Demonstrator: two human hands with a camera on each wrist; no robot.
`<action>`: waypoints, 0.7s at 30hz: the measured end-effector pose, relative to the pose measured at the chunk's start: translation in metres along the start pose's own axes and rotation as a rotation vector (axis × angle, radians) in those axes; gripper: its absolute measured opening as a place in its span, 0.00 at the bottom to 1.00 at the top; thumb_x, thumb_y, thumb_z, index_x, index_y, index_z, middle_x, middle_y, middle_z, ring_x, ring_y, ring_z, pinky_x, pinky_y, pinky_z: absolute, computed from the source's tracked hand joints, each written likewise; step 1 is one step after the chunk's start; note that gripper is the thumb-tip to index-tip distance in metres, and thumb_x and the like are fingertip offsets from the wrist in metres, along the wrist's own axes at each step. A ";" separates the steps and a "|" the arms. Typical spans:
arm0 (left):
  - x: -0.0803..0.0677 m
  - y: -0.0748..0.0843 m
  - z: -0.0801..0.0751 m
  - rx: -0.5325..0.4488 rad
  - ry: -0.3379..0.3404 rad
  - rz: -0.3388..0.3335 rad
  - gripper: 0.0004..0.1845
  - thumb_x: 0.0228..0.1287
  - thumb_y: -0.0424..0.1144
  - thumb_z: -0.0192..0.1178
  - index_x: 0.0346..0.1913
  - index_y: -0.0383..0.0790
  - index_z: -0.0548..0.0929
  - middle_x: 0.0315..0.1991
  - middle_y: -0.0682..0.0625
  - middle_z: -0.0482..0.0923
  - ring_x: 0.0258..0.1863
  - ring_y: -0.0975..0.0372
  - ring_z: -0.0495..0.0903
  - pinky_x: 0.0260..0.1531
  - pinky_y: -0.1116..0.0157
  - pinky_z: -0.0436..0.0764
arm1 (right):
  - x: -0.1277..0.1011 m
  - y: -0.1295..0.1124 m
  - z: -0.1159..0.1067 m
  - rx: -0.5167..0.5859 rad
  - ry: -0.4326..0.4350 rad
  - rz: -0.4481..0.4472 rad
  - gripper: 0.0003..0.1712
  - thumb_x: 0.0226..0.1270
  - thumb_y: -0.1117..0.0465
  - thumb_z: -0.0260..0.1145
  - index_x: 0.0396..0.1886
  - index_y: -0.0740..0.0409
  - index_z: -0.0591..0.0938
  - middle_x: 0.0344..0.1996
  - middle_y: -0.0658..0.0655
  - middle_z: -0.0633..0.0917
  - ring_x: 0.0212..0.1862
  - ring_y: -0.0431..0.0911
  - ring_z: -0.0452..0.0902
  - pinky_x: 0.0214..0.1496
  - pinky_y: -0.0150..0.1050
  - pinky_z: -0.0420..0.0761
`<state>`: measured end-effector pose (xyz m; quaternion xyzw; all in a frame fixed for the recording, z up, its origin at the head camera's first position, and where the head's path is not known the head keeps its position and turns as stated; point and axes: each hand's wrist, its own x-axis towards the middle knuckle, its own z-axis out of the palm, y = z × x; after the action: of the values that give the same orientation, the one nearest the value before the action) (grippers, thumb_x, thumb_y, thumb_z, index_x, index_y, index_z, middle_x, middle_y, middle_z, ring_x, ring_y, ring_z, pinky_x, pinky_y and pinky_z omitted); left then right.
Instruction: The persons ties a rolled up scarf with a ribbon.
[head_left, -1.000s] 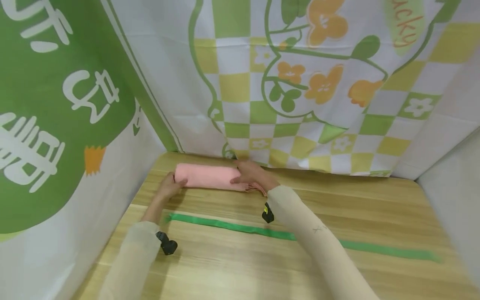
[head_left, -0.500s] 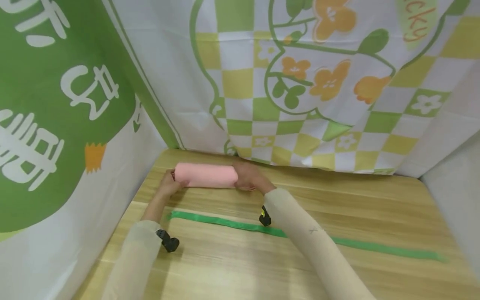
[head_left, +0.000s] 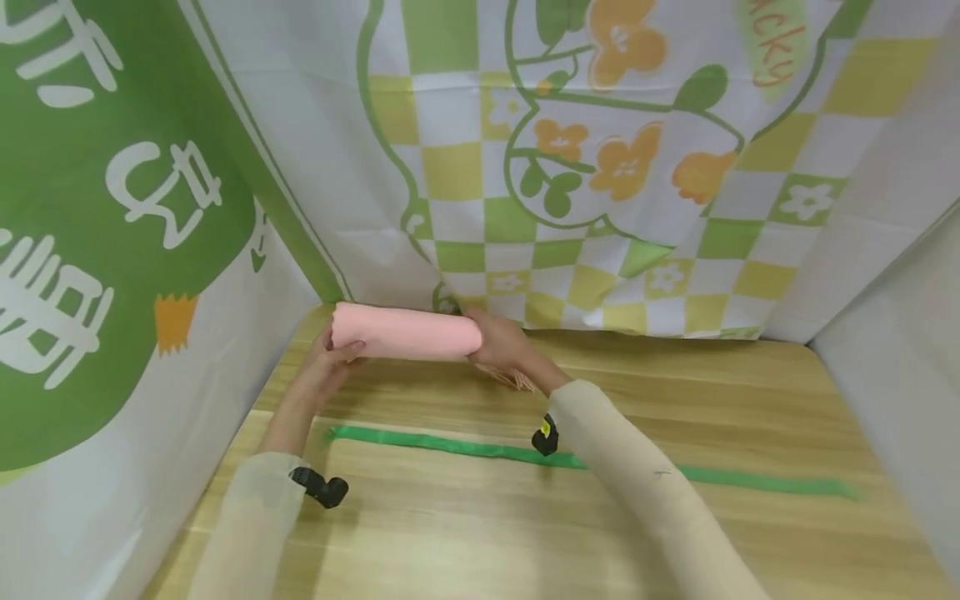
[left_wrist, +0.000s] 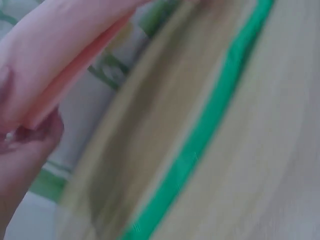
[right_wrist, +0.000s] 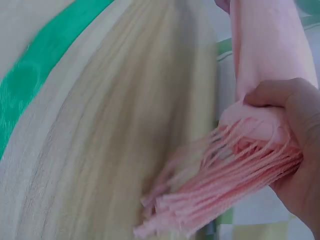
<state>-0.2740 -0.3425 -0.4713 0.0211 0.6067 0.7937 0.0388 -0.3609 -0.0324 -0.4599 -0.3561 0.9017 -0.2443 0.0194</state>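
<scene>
A pink fringed scarf (head_left: pixel 405 332), rolled into a thick bundle, is held up over the back left of the wooden table. My left hand (head_left: pixel 324 365) grips its left end, thumb across the front and the other fingers mostly hidden behind. At the other end my right hand (head_left: pixel 504 340) is wrapped round the roll. The right wrist view shows the thumb pressing on the scarf (right_wrist: pixel 270 50), with a long tasselled fringe (right_wrist: pixel 215 185) dangling below the hand. In the left wrist view the roll's lower edge stands above the table, with a gap beneath it.
A green tape strip (head_left: pixel 465 448) runs across the wooden table (head_left: pixel 450 533) in front of the hands. Behind stands a printed cloth (head_left: pixel 585 208) with checks and flowers, and a green and white one (head_left: pixel 150 250) covers the left side.
Both hands have lifted the rolled scarf off the table and shifted it slightly left in view. Its fringe, tucked near the right hand half a second ago, now hangs loose.
</scene>
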 end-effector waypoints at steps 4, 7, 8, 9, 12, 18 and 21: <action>-0.001 0.020 0.021 -0.209 -0.070 0.147 0.27 0.71 0.22 0.43 0.65 0.52 0.69 0.52 0.55 0.76 0.51 0.63 0.79 0.51 0.62 0.83 | -0.010 -0.005 -0.017 0.281 0.044 0.020 0.33 0.53 0.60 0.75 0.59 0.59 0.75 0.53 0.60 0.83 0.52 0.54 0.80 0.54 0.50 0.81; -0.004 0.035 0.037 -0.267 -0.070 0.217 0.25 0.71 0.21 0.43 0.64 0.50 0.71 0.51 0.52 0.76 0.49 0.61 0.80 0.47 0.60 0.86 | -0.023 -0.010 -0.028 0.533 0.062 0.065 0.31 0.52 0.62 0.76 0.56 0.57 0.76 0.54 0.60 0.80 0.53 0.52 0.76 0.54 0.48 0.78; -0.003 0.040 0.043 -0.276 -0.062 0.234 0.23 0.71 0.22 0.44 0.61 0.48 0.72 0.50 0.52 0.76 0.47 0.61 0.81 0.45 0.60 0.87 | -0.028 -0.010 -0.032 0.623 0.060 0.077 0.30 0.53 0.64 0.76 0.56 0.58 0.75 0.54 0.60 0.79 0.53 0.52 0.75 0.53 0.47 0.78; -0.003 0.044 0.049 -0.279 -0.052 0.250 0.21 0.71 0.22 0.45 0.59 0.47 0.72 0.48 0.51 0.77 0.45 0.61 0.81 0.43 0.60 0.87 | -0.033 -0.010 -0.035 0.707 0.055 0.082 0.29 0.54 0.65 0.75 0.55 0.57 0.74 0.55 0.59 0.78 0.53 0.51 0.74 0.52 0.45 0.77; -0.004 0.055 0.065 -0.288 -0.033 0.277 0.17 0.70 0.21 0.46 0.51 0.46 0.73 0.44 0.51 0.77 0.39 0.61 0.81 0.39 0.61 0.88 | -0.047 -0.010 -0.040 0.952 0.023 0.089 0.28 0.56 0.70 0.71 0.56 0.56 0.72 0.55 0.59 0.75 0.50 0.48 0.74 0.49 0.40 0.79; -0.007 0.068 0.086 -0.255 -0.021 0.260 0.15 0.70 0.23 0.48 0.49 0.47 0.73 0.42 0.52 0.77 0.36 0.62 0.81 0.34 0.65 0.87 | -0.071 -0.009 -0.038 1.348 -0.063 0.094 0.27 0.61 0.76 0.62 0.57 0.51 0.68 0.54 0.59 0.72 0.46 0.50 0.81 0.46 0.43 0.86; -0.006 0.072 0.094 -0.232 -0.008 0.217 0.13 0.71 0.25 0.50 0.49 0.46 0.73 0.41 0.52 0.78 0.35 0.63 0.81 0.32 0.66 0.86 | -0.082 -0.006 -0.037 1.408 -0.087 0.123 0.28 0.63 0.75 0.58 0.60 0.49 0.67 0.53 0.57 0.73 0.47 0.49 0.80 0.45 0.41 0.86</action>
<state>-0.2635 -0.2716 -0.3776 0.0853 0.5049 0.8579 -0.0425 -0.3040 0.0329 -0.4355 -0.2170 0.5463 -0.7534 0.2949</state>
